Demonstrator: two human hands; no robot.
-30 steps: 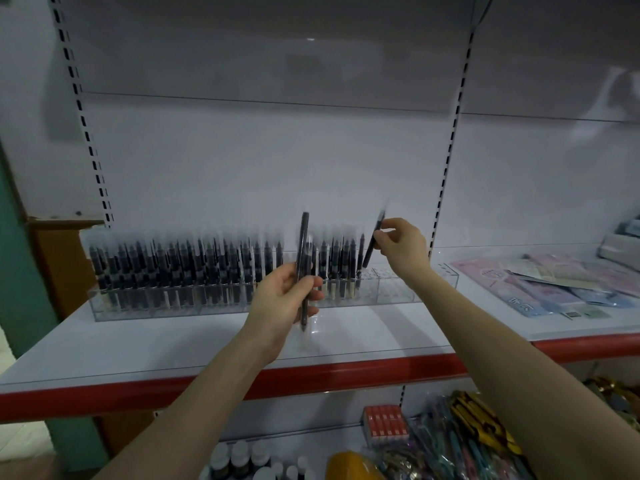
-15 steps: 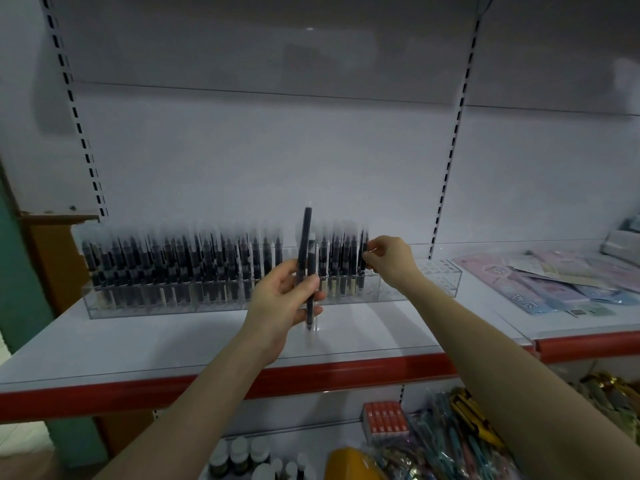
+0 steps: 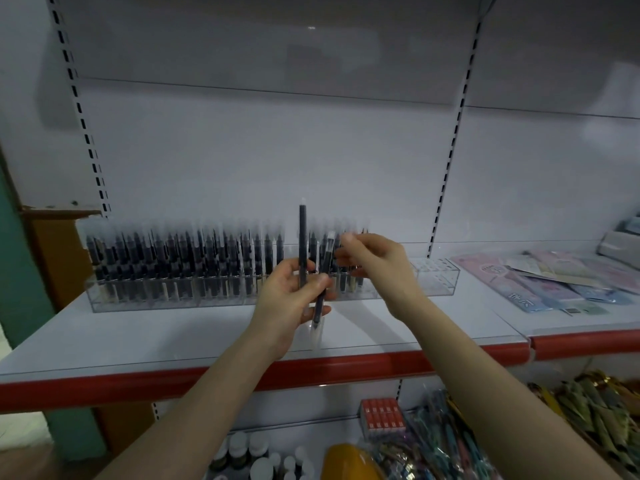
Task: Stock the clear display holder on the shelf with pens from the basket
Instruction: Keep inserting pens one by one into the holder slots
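Observation:
The long clear display holder (image 3: 437,283) stands at the back of the white shelf (image 3: 138,329). Rows of dark pens (image 3: 173,265) fill most of it, and its right end is empty. My left hand (image 3: 291,299) grips two dark pens in front of the holder: one upright (image 3: 303,237) and one tilted to the right (image 3: 327,261). My right hand (image 3: 375,263) is just right of the tilted pen's top, thumb and fingers apart beside it, holding nothing. The basket is out of view.
Flat pastel packets (image 3: 554,282) lie on the shelf to the right. Below the red shelf edge (image 3: 346,370) are a red box (image 3: 382,415), small bottles (image 3: 249,452), a yellow object (image 3: 349,460) and bundles of coloured pens (image 3: 433,448).
My right hand set its pen into the holder and drew back left to the pens in my left hand. My left hand stayed in place.

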